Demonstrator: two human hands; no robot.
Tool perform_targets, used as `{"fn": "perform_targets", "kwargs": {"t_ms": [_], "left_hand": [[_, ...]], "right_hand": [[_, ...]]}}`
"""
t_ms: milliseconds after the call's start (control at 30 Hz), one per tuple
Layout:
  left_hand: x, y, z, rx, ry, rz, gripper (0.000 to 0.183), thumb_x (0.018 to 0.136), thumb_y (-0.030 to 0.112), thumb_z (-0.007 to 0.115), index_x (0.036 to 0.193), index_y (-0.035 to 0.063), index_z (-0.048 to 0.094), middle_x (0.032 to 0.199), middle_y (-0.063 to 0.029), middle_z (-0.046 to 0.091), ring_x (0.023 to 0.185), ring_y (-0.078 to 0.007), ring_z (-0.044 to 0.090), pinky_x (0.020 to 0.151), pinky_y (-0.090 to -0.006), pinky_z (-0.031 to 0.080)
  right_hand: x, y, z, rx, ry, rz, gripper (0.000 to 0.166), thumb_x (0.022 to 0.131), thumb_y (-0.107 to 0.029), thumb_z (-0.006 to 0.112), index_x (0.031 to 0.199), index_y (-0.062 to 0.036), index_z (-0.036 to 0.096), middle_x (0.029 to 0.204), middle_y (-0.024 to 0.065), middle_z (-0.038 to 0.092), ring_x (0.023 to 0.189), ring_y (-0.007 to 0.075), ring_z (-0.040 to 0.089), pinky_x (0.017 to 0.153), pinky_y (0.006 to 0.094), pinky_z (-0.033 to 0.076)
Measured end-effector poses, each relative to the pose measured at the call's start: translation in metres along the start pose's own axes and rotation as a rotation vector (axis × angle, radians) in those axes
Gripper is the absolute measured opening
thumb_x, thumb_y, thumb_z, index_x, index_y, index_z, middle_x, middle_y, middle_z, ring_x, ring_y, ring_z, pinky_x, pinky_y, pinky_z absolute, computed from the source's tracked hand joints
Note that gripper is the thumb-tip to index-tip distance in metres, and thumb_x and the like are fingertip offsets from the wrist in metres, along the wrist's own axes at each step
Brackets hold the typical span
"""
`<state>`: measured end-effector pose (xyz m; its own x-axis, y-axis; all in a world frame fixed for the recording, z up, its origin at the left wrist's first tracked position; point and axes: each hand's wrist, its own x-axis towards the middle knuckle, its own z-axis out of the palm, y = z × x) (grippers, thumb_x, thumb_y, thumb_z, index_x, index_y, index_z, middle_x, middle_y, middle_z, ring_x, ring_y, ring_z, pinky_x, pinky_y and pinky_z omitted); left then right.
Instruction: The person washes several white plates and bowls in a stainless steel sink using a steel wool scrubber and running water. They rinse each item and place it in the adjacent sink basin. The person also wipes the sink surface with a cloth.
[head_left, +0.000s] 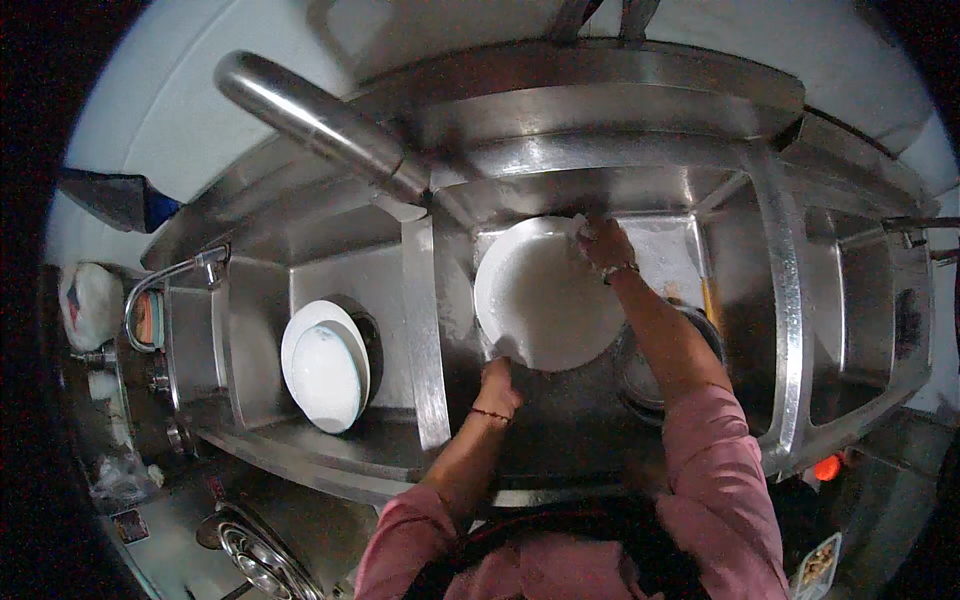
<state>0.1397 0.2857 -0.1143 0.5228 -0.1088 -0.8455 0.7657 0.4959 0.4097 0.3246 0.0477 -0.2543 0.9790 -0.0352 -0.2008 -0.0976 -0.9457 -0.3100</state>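
A large round white plate (551, 300) is held tilted in the middle basin of a stainless steel sink (739, 232). My left hand (501, 379) grips its near-left edge, fingers partly hidden by the rim. At the far-right rim, my right hand (606, 244) presses a pale, crumpled thing, perhaps a cloth or sponge, against the plate. Right of the plate, a dark round pan or bowl (637, 375) sits partly under my right forearm. Whitish suds or water (660, 251) cover the basin floor behind it.
Several stacked white plates (330, 367) lean in the left basin. A thick steel pipe (322, 124) slants over the divider (426, 330). A curved faucet (139, 300) stands far left. Metal bowls (259, 555) lie below left; a plastic container (817, 566) is below right.
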Motion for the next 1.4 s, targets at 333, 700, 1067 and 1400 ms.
{"fn": "perform_targets", "kwargs": {"t_ms": [333, 700, 1067, 1400], "left_hand": [[0.069, -0.037, -0.079, 0.271, -0.269, 0.438, 0.047, 0.086, 0.042, 0.022, 0.115, 0.0123, 0.044, 0.118, -0.0065, 0.044, 0.110, -0.0242, 0.040, 0.088, -0.0421, 0.033], [0.022, 0.006, 0.003, -0.407, 0.062, 0.041, 0.014, 0.081, 0.022, 0.045, 0.081, 0.0115, 0.053, 0.073, -0.0011, 0.052, 0.059, -0.0135, 0.047, 0.052, -0.0253, 0.040], [0.055, -0.001, -0.003, -0.349, 0.163, 0.040, 0.041, 0.088, 0.034, 0.025, 0.117, 0.0083, 0.041, 0.119, -0.0104, 0.042, 0.108, -0.0272, 0.041, 0.091, -0.0443, 0.034], [0.072, -0.018, -0.040, -0.225, -0.028, 0.248, 0.043, 0.082, 0.038, 0.033, 0.108, 0.0083, 0.049, 0.105, -0.0089, 0.052, 0.091, -0.0277, 0.050, 0.079, -0.0418, 0.042]], "right_hand": [[-0.080, -0.169, 0.034, 0.016, 0.213, -0.359, 0.048, 0.067, -0.044, 0.057, 0.112, -0.0378, 0.045, 0.131, 0.0058, 0.027, 0.118, 0.0419, 0.022, 0.081, 0.0649, 0.027], [-0.147, -0.022, -0.028, -0.425, -0.456, -0.886, 0.040, 0.075, -0.030, 0.050, 0.114, -0.0224, 0.048, 0.130, 0.0162, 0.027, 0.120, 0.0381, 0.024, 0.093, 0.0521, 0.025], [-0.011, -0.097, 0.069, -0.292, 0.371, -0.132, 0.043, 0.077, -0.032, 0.044, 0.120, -0.0265, 0.041, 0.131, 0.0149, 0.025, 0.115, 0.0443, 0.025, 0.088, 0.0557, 0.025], [-0.167, -0.084, 0.019, -0.200, -0.215, -0.848, 0.045, 0.073, -0.035, 0.051, 0.117, -0.0313, 0.044, 0.133, 0.0101, 0.022, 0.114, 0.0434, 0.028, 0.085, 0.0603, 0.027]]}}
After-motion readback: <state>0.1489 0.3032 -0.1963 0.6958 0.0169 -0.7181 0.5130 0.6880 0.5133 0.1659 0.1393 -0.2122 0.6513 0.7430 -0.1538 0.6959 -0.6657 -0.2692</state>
